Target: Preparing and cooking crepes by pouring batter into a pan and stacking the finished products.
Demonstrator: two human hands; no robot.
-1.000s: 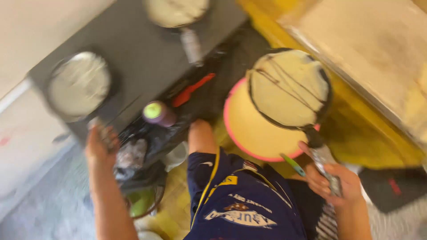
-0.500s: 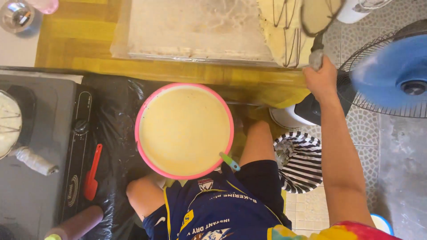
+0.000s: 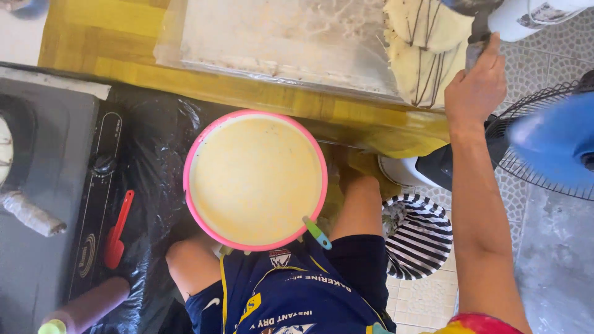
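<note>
My right hand [image 3: 475, 81] is raised at the top right, closed around a dark pan handle [image 3: 475, 51]. Just left of it, thin pale crepes with dark stripes [image 3: 427, 43] lie stacked at the right end of a plastic-covered board [image 3: 278, 43]. The pan itself is mostly cut off by the top edge. A pink bowl [image 3: 185, 185] full of yellow batter sits between my knees, with a teal ladle handle [image 3: 317, 232] sticking out at its lower right. My left hand is out of view.
A grey stove [image 3: 55, 161] stands at the left with a wrapped pan handle [image 3: 31, 214] and a red spatula [image 3: 116, 232] beside it. A blue fan [image 3: 550, 145] and a striped basket [image 3: 421, 241] are at the right. A purple bottle [image 3: 86, 305] lies at the bottom left.
My right hand has carried the pan from above the pink bowl up to the board's right end. The view has swung right, and my left hand has left it.
</note>
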